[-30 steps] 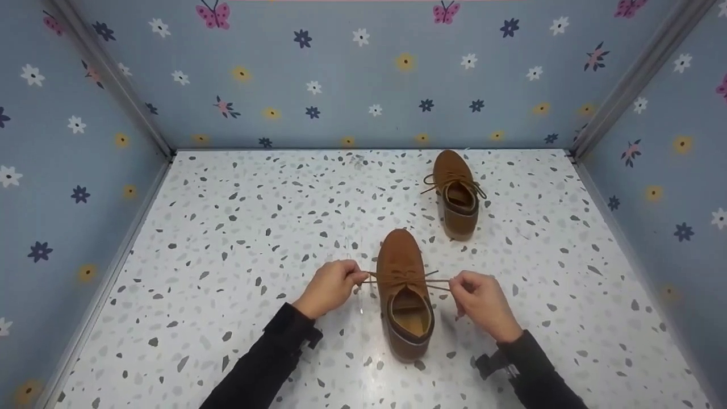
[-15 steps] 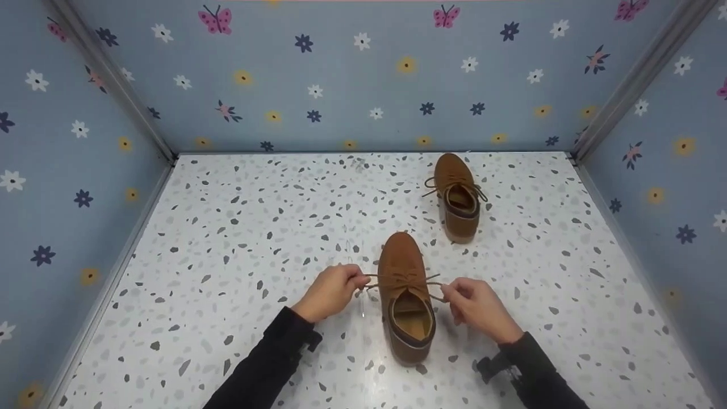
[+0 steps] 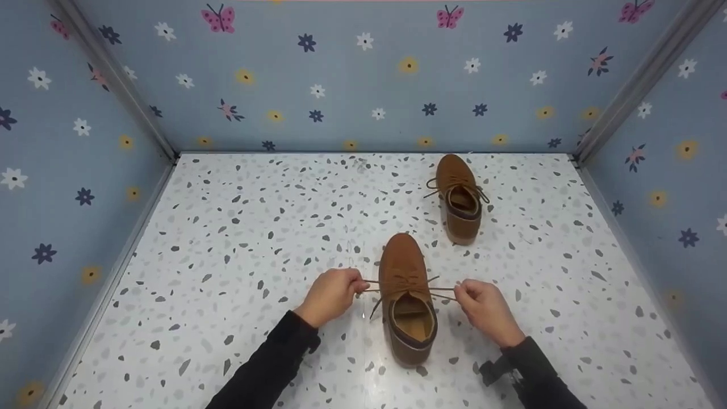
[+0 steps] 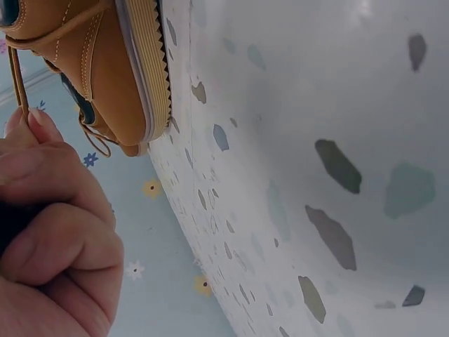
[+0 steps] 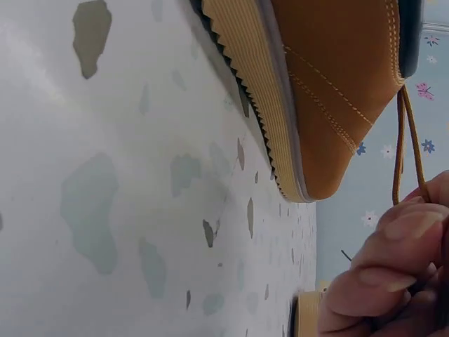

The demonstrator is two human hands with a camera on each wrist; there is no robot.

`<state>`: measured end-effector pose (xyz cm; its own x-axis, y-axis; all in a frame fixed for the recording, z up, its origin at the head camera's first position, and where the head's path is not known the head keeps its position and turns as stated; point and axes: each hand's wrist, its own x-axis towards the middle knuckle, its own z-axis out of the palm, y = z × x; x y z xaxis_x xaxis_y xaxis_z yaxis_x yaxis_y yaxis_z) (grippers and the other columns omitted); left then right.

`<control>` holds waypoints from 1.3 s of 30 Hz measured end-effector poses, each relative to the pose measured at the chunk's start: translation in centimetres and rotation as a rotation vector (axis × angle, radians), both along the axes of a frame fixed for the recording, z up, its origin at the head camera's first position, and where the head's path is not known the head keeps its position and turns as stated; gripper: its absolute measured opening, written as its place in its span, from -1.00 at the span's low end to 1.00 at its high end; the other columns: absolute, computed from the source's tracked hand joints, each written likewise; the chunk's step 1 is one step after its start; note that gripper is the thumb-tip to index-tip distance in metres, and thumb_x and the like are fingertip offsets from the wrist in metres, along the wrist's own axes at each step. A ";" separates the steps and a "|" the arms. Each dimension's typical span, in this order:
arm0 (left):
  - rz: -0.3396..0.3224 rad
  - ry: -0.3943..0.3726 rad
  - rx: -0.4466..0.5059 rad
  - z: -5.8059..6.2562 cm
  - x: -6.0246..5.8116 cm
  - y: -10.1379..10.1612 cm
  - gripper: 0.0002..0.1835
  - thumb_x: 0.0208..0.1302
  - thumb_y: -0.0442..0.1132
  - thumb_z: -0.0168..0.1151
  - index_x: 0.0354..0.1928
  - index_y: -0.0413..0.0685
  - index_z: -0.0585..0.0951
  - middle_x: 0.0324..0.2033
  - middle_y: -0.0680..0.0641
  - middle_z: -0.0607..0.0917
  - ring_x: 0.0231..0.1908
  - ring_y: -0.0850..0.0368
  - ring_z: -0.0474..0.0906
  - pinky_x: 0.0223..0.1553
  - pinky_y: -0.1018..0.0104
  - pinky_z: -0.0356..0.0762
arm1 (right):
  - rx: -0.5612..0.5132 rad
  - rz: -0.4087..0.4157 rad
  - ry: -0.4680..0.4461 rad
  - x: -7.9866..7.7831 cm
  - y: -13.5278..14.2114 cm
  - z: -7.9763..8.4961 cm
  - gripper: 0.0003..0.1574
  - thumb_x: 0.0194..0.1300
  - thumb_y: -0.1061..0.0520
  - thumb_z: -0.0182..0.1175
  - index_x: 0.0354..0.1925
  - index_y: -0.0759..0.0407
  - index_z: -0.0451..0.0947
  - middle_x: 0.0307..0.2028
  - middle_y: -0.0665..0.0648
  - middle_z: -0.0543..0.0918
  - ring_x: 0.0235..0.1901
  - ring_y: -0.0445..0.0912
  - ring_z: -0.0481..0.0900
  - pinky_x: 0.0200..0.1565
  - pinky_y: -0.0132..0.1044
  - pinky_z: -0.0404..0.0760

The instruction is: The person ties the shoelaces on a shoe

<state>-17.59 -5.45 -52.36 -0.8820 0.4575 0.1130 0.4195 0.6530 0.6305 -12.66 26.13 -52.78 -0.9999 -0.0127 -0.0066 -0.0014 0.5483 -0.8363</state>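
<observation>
A brown lace-up shoe stands on the speckled surface, toe pointing away, between the two hands. On its left side my left hand pinches a loop of the shoelace. Opposite, my right hand pinches another lace loop between thumb and fingers. Both loops stretch nearly straight out from the knot over the tongue. Loose lace ends stick out on either side of the shoe. In the left wrist view the lace runs up from the fingertips; the right wrist view shows the doubled lace entering the fingers.
A second brown shoe, its lace tied in a bow, stands farther back to the right. Blue flowered panels enclose the white speckled surface at the back and both sides.
My right hand moved in toward the shoe, its loop bending, then back out to the right, drawing it straight. A loose lace end now hangs at the shoe's left. The view shifted slightly.
</observation>
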 end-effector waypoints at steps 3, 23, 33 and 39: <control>-0.001 -0.023 -0.003 -0.1 0.3 -0.2 -0.74 0.40 -0.21 0.21 -0.51 -0.04 0.55 -0.59 0.04 0.58 -0.59 0.19 0.41 -0.50 0.27 0.41 | 0.048 -0.023 -0.009 0.2 -0.1 -0.4 -0.53 0.41 0.23 0.15 -0.67 0.06 0.37 -0.71 -0.05 0.36 -0.63 -0.12 0.36 -0.55 -0.34 0.31; 0.011 0.016 0.097 0.1 -0.2 -0.5 -0.73 0.41 -0.26 0.21 -0.52 -0.07 0.51 -0.64 0.14 0.41 -0.58 0.22 0.34 -0.50 0.31 0.38 | 0.001 -0.017 -0.033 0.0 0.6 -0.1 -0.59 0.42 0.16 0.15 -0.61 0.15 0.43 -0.74 0.01 0.38 -0.71 -0.10 0.36 -0.63 -0.34 0.31; -0.021 -0.013 0.091 0.3 -0.3 -0.7 -0.72 0.44 -0.26 0.16 -0.51 -0.05 0.49 -0.63 0.15 0.40 -0.60 0.24 0.32 -0.53 0.33 0.34 | -0.009 0.057 0.046 -0.3 1.2 0.5 -0.52 0.45 -0.03 0.19 -0.62 0.02 0.41 -0.76 -0.04 0.36 -0.75 -0.14 0.34 -0.67 -0.35 0.28; -0.034 0.081 0.019 0.4 -0.1 -0.6 -0.72 0.43 -0.25 0.18 -0.52 -0.03 0.49 -0.65 0.17 0.35 -0.60 0.21 0.33 -0.52 0.30 0.36 | 0.303 0.079 0.405 -0.3 0.9 0.1 -0.48 0.15 0.33 0.31 -0.71 -0.09 0.30 -0.72 -0.25 0.31 -0.70 -0.29 0.25 -0.63 -0.39 0.26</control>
